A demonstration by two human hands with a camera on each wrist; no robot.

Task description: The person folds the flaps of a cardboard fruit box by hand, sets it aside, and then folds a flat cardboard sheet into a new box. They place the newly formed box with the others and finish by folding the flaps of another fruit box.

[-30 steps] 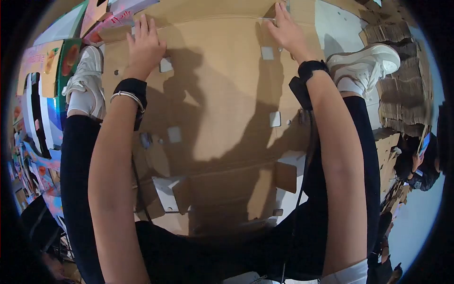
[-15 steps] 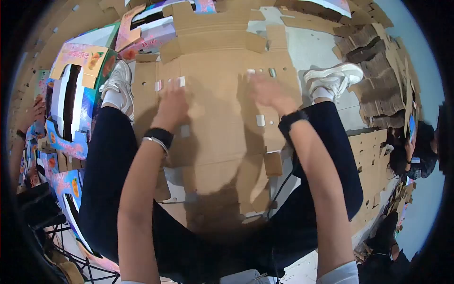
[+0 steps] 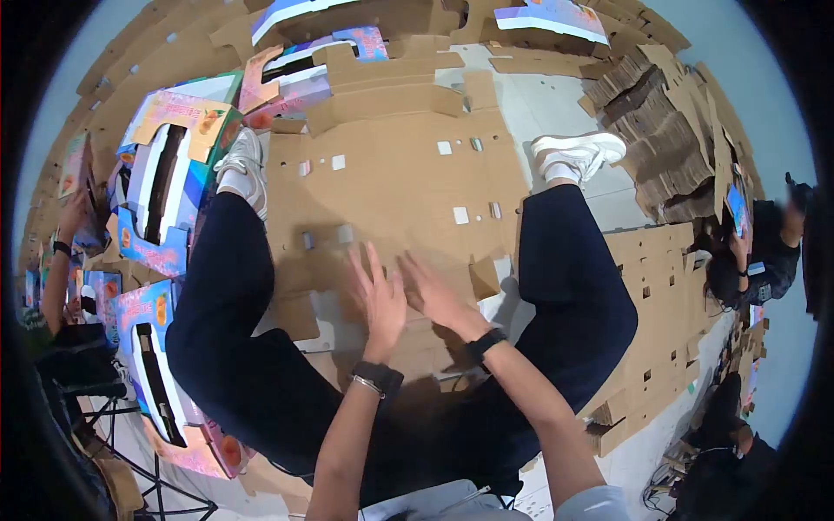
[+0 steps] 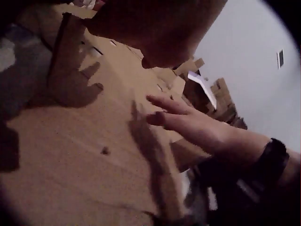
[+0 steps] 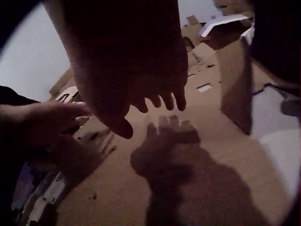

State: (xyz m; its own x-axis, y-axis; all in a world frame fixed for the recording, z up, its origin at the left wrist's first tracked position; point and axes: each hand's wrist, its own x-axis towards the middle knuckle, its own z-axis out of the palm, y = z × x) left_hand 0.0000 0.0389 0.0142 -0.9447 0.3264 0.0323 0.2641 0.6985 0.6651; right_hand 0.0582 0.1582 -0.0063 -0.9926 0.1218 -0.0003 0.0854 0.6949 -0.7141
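Note:
A flattened cardboard box sheet (image 3: 395, 187) with small cut slots and raised flaps lies on the floor between the person's legs. Over its near part is the left hand (image 3: 380, 302), fingers extended and spread, holding nothing. Close beside it, the right hand (image 3: 437, 293) also has extended fingers and an empty palm. In the right wrist view, the right hand (image 5: 131, 70) hovers over the cardboard, its shadow falling below the fingertips. The left wrist view has the left hand (image 4: 160, 33) dark at the top, with the right hand (image 4: 193, 125) reaching in from the side.
Printed fruit boxes (image 3: 156, 191) with handle slots stand along the left. A stack of folded cardboard (image 3: 651, 130) sits at the upper right, beyond a white shoe (image 3: 578, 152). More flat cardboard (image 3: 643, 304) lies at right. Other people (image 3: 756, 247) are at the edges.
Both hands have drawn back from the sheet's far edge toward the body and come together over its near part. The head view has shifted, showing more of the far floor.

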